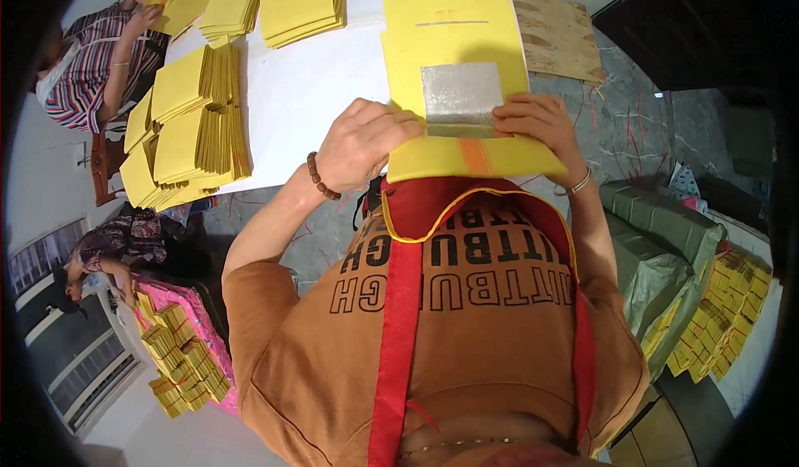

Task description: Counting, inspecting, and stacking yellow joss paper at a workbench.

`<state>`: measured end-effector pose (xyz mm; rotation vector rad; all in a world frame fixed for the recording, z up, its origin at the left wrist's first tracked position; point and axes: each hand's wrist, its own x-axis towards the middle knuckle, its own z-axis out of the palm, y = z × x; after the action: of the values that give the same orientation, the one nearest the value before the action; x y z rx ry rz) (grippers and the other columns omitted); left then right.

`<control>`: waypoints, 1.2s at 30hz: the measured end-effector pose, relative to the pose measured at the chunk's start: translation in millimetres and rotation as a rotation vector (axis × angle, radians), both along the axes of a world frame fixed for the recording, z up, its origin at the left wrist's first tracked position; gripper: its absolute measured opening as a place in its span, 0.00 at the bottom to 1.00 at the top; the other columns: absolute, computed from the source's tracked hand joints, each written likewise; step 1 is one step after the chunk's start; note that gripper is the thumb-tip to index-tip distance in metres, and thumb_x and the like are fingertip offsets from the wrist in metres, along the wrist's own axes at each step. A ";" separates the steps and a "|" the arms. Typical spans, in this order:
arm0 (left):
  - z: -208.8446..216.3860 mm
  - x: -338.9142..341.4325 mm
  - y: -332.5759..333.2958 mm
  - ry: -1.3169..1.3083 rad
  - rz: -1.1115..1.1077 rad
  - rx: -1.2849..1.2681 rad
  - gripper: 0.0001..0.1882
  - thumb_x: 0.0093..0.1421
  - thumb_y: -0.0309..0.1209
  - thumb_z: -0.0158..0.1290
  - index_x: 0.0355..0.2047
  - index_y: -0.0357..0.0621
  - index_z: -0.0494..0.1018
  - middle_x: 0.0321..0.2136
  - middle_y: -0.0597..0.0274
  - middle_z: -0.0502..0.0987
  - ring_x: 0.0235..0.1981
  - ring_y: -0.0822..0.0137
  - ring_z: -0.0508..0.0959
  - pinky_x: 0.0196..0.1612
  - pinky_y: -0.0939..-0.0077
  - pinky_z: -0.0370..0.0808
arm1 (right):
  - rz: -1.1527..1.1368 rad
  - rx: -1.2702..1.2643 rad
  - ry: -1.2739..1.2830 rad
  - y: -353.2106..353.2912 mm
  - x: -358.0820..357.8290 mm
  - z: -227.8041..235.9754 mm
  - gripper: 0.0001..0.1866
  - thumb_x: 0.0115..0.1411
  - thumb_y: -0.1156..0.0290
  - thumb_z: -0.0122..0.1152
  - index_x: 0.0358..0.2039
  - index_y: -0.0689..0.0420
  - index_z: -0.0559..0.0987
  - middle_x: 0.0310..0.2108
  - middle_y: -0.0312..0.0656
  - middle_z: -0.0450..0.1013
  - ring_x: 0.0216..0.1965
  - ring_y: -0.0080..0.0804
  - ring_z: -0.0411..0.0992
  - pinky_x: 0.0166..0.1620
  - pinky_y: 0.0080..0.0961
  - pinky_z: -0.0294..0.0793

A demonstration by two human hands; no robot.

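A yellow joss paper sheet [408,92] with a silver foil square [462,88] lies at the table's near edge. Its near end is bent up into a curved flap [433,157] with an orange stripe across it. My left hand [366,142] has its fingers curled on the left side of this fold. On the opposite side, my right hand [541,126] grips the fold, fingertips beside the foil and the thumb hidden. More yellow sheets [441,9] lie overlapped beyond, towards the far edge.
Folded yellow paper stacks [187,126] stand along the white table's [291,101] left side, with more bundles [304,9] farther back. One person [108,59] handles yellow paper at far left; another [108,259] bends over bundles [183,359]. Green-wrapped goods [657,242] and more bundles [720,317] stand right.
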<state>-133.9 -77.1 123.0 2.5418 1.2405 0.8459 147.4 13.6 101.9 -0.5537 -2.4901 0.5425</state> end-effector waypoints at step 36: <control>-0.6 40.9 33.9 0.138 0.093 -0.005 0.29 0.50 0.40 0.54 0.52 0.44 0.64 0.52 0.55 0.63 0.54 0.58 0.62 0.54 0.60 0.56 | -0.587 -0.666 0.311 19.0 -43.3 -9.6 0.21 0.49 0.69 0.60 0.45 0.58 0.74 0.30 0.49 0.76 0.30 0.35 0.75 0.35 0.25 0.71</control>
<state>-93.0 -43.2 122.4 2.5950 1.4091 0.6940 104.1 32.6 92.2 -1.2805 -1.6962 1.1080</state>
